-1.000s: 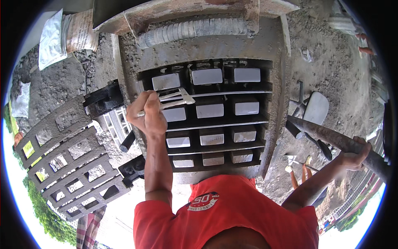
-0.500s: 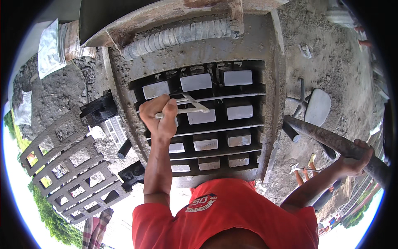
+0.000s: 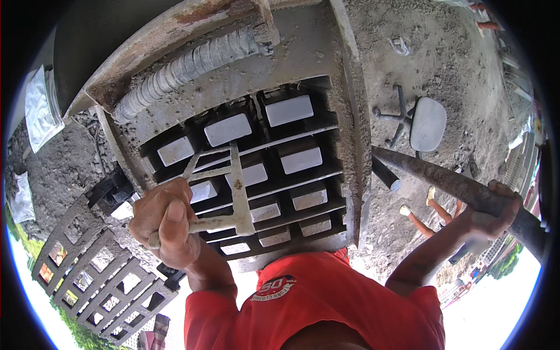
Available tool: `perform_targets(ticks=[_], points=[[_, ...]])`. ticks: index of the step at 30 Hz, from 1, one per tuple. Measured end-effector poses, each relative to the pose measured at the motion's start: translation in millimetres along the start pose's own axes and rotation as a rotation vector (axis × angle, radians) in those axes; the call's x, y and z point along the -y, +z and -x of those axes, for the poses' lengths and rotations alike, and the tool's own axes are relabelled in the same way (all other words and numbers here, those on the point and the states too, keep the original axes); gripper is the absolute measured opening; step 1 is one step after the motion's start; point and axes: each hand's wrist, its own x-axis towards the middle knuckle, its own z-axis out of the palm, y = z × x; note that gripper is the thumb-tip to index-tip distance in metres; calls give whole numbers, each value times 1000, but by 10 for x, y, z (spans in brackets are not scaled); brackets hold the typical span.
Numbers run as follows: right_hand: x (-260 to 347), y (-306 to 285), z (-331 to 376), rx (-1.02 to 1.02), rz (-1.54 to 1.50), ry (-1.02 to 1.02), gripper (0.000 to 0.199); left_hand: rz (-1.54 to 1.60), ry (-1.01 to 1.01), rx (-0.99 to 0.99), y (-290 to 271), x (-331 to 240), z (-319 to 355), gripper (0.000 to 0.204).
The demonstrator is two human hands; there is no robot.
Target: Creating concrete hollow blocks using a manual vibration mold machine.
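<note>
My left hand [image 3: 166,221] is closed around the end of a pale, mud-caked frame of welded metal bars [image 3: 238,186]. The frame hangs over the left part of a large metal mold [image 3: 353,116], and its far end appears near a light rectangular block [image 3: 228,129] in the far row. Several such blocks sit in rows inside the mold, divided by thin metal strips. Off to the right, my right hand [image 3: 496,213] grips a long, thick metal pipe [image 3: 434,175] that slants toward the mold's right side.
A ribbed, wrapped roll [image 3: 186,73] lies along the mold's far side. At left hangs a slotted metal grid [image 3: 96,280]. An upturned chair [image 3: 427,124] rests on grey dirt at right. Another person's legs [image 3: 417,221] show behind the pipe.
My left hand has come nearer and left, and the metal frame has swung round so more of it shows. The view has turned, shifting the mold left. My right hand stays on the pipe.
</note>
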Motion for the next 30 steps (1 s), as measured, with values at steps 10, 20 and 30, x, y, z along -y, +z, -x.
perform_targets(ticks=[10, 20, 30], points=[[-467, -401, -276, 57, -166, 25, 30, 350, -11, -80, -1466, -677, 164, 27], [-475, -399, -285, -1, -130, 42, 27, 267, 97, -76, -1925, -1375, 681, 39], [-416, -347, -314, 199, 711, -775, 10, -956, 688, -212, -1056, 744, 596, 5]])
